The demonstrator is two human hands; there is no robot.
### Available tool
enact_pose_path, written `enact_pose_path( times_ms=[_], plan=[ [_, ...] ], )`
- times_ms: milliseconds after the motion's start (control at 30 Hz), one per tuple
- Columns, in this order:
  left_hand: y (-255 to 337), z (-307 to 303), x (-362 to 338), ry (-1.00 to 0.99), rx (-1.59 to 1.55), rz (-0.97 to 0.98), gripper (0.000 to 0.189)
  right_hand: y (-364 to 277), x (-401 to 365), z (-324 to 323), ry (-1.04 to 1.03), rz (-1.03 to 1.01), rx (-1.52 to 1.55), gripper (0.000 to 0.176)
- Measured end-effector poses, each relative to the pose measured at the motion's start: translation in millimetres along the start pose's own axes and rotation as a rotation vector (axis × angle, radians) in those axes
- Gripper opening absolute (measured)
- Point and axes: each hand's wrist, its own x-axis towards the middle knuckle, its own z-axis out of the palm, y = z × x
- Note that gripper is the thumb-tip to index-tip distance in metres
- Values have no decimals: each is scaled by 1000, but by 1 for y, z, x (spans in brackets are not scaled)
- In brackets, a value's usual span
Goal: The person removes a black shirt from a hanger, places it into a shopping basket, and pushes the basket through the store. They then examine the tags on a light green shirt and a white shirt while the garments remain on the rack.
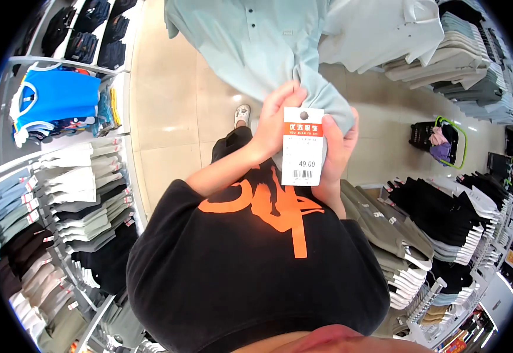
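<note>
While I hold up a price tag (302,147)

As I look down through the head camera past my black T-shirt (250,265) with its orange print, the white tag stands upright in front of my chest. It has an orange band across its top, with "49.00" and a barcode below. My left grip (277,120) is closed, thumb and fingers pinched on the tag's top left corner and on the bunched fabric of a pale green shirt (256,41) just above it. My right grip (337,150) is curled behind the tag's right edge, fingers wrapped around a fold of the same shirt. Its thumb is hidden, and I cannot tell whether it presses the tag itself. The shirt spreads upward from both grips, with buttons showing on its placket. Beneath it lies a pale tiled floor (168,106), with one shoe (242,113) just left of my left grip. Along the floor's left edge run shelves (74,194) of folded clothes, with a blue top (56,97) above them. At the right edge are stacks of black folded shirts (445,212) and, farther off, a basket (439,141) with a green handle.
</note>
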Motion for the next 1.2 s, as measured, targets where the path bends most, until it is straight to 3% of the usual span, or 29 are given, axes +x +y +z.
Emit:
enact_pose_path(
  times_ms=[67,133,200,300,400,500,667,800,900,1000,1033,1133,1200],
  plan=[
    [-29,-24,0,-26,30,-165,26,13,9,-11,78,103,-25,8],
    [-70,-64,-4,-80,437,-208,28,39,12,-36,158,215,-35,8],
    [-93,-88,-13,-59,573,-210,28,64,9,-56,264,319,-44,7],
    [-100,-107,-17,-12,592,-280,26,107,-5,-94,237,462,-26,9],
    [-108,-122,-3,36,440,-340,23,114,-1,-84,166,576,-185,8],
    [-100,-129,22,116,365,-296,21,125,27,-68,10,534,-311,9],
    [-74,-151,78,222,355,-267,20,149,92,-30,-2,387,-387,19],
    [-50,-174,127,130,404,-250,17,199,141,-21,101,109,-507,22],
    [-84,-217,160,13,563,-152,17,258,170,-45,118,-104,-691,25],
    [-39,-216,184,-12,654,-218,17,297,182,-76,142,116,-706,24],
    [-35,-221,195,3,621,-212,17,304,183,-76,240,224,-524,23],
    [-5,-222,224,49,774,-81,18,312,193,-85,393,410,-531,21],
    [17,-218,244,65,894,32,21,317,199,-80,374,279,-562,16]
  ],
)
